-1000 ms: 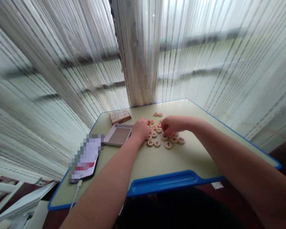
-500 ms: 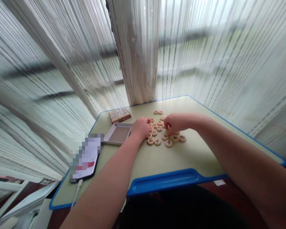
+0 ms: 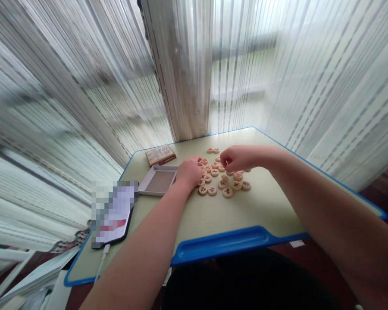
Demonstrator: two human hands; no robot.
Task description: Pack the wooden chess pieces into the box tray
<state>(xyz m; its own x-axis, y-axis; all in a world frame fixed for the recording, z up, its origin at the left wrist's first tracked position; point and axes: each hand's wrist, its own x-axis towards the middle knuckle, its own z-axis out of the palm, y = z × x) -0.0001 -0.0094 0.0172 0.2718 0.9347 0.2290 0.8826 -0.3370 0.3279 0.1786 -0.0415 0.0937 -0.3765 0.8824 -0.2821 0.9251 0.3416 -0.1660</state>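
Note:
Round wooden Chinese chess pieces (image 3: 214, 172) with red and black characters lie loosely grouped on the table. My left hand (image 3: 189, 172) rests at the group's left edge, cupped with its fingers loosely apart against the outermost pieces; its fingertips are partly hidden. Just above the middle of the group, my right hand (image 3: 234, 157) has its fingers curled into a pinch. Whether a piece is inside that pinch is hidden. Below it, one piece (image 3: 225, 177) is tilted against a black-lettered piece (image 3: 222, 184). Two red pieces (image 3: 213, 150) sit apart at the back.
Left of my left hand lies a shallow open box tray (image 3: 160, 181), with a printed box lid (image 3: 161, 155) behind it. A phone (image 3: 114, 215) with a white cable (image 3: 104, 254) is at the table's left. The table (image 3: 220, 217) has a blue edge and a blue front trough (image 3: 223, 243).
My right hand has lifted a little and moved slightly back, uncovering a tilted piece and a red piece below it. My left hand stays beside the pieces. The view has shifted slightly.

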